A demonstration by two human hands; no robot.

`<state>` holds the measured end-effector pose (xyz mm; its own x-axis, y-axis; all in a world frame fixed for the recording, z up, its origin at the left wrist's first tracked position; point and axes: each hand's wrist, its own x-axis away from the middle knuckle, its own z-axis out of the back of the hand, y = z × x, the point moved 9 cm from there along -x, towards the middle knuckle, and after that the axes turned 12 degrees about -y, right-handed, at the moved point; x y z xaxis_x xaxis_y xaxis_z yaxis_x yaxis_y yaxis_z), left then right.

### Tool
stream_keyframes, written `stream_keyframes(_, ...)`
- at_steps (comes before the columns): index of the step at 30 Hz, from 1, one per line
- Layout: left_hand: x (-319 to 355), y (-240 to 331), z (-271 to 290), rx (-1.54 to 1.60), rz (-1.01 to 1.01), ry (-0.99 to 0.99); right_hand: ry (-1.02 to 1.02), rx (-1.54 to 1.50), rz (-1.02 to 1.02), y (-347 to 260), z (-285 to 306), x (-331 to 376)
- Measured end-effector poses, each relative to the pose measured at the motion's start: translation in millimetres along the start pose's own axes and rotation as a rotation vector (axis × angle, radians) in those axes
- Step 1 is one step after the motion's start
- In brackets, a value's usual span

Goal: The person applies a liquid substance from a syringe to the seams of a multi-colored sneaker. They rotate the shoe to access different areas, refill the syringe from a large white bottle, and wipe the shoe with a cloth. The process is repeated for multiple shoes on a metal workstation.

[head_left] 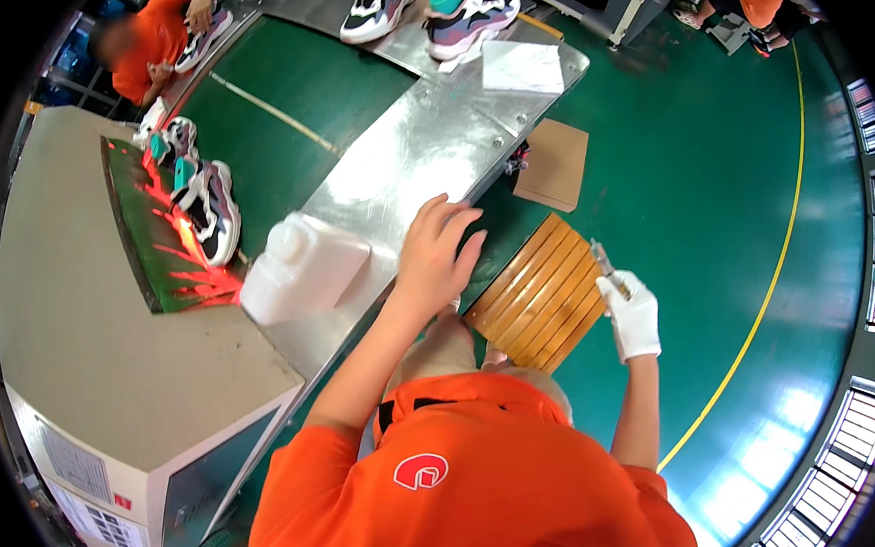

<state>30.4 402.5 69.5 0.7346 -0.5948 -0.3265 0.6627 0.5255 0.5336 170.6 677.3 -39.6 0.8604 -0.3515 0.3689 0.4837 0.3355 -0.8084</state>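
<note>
Right now, the slim silvery tool is right of centre in the frame, pinched in the closed grip of the white-gloved right hand (its exact kind is too small to tell). The bare left hand, mid-frame, holds nothing, its grip loosely wide near the edge of the shiny metal surface; I cannot tell whether it touches.

As for progress, the white, black and purple sneaker at top centre looks already soled and assembled. A black-and-white shoe with a teal piece lies at the red-lit opening of the beige metal machine at left. Neither hand is on a shoe, so handling these seems not under way; what work each has left doesn't show.
</note>
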Motion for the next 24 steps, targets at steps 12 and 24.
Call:
stream_keyframes(12, -268.3, -107.7, -168.1, -0.346, 0.053, -0.124, 0.175, -0.394, -0.091, -29.8, 15.2, -118.3)
stream_keyframes(24, -379.3, -237.4, -218.8, 0.163, 0.366, -0.583, 0.285, -0.430, 0.333, -97.3, -29.8, -373.4)
